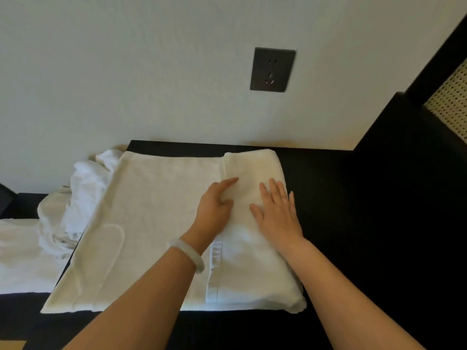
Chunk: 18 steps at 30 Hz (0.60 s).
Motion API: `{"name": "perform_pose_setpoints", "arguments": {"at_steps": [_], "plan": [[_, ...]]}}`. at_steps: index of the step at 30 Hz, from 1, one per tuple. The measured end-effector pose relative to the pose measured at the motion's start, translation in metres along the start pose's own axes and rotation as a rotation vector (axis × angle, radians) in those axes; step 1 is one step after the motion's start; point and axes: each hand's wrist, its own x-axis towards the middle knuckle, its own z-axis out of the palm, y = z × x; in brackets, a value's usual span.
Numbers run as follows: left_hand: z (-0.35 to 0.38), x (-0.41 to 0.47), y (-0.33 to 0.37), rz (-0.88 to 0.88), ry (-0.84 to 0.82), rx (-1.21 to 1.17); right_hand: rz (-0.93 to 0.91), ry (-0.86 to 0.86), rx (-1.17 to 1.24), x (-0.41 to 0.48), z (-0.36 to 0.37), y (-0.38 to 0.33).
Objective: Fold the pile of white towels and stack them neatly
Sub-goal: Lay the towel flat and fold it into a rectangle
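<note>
**A:** Which step is this?

**B:** The folding of one towel (156, 210). It lies spread on the dark worktop (341, 198). Its right part is turned over as a flap (255, 261) lying on the rest.

**A:** And the hands?

**B:** The right hand (278, 210) lies flat on the flap, fingers straight and a little spread, holding nothing. The left hand (214, 205) sits at the flap's inner edge, with the forefinger stretched out along the cloth. Its other fingers curl down, and I cannot tell whether they pinch the edge or only rest there.

**A:** So it's pressing the crease?

**B:** I judge so: it is smoothing the first fold flat.

**A:** How far along is the task?

**B:** Early, I think. The pile (83, 188) sits crumpled at the worktop's left end, touching the towel's far left side. I see no finished stack.

**A:** Next move?

**B:** Probably bringing the left side over to meet the flap. That calls for lifting both left corners together, with the edges parallel and the flap pinned so it does not slip. The pile crowds that side, so the towel may snag there.
</note>
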Motion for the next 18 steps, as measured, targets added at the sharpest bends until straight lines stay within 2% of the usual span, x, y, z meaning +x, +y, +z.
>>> {"name": "perform_pose_setpoints", "arguments": {"at_steps": [2, 4, 7, 10, 14, 18], "plan": [[0.001, -0.005, -0.008, 0.019, 0.072, 0.029, -0.017, -0.003, -0.036, -0.002, 0.001, -0.003], [0.002, -0.004, -0.013, -0.051, 0.099, 0.073, -0.033, -0.021, -0.092, -0.004, 0.002, -0.007], [-0.003, 0.015, -0.008, -0.128, 0.019, 0.097, 0.006, -0.057, -0.068, 0.002, -0.012, -0.011], [-0.013, 0.043, 0.004, -0.139, -0.058, 0.011, 0.008, 0.014, -0.008, 0.024, -0.031, -0.013], [-0.013, 0.081, 0.008, -0.176, -0.05, -0.052, -0.027, 0.075, -0.016, 0.077, -0.037, -0.013], [-0.007, 0.09, -0.01, -0.033, -0.036, 0.133, 0.047, -0.002, -0.038, 0.1, -0.016, -0.005]]}}
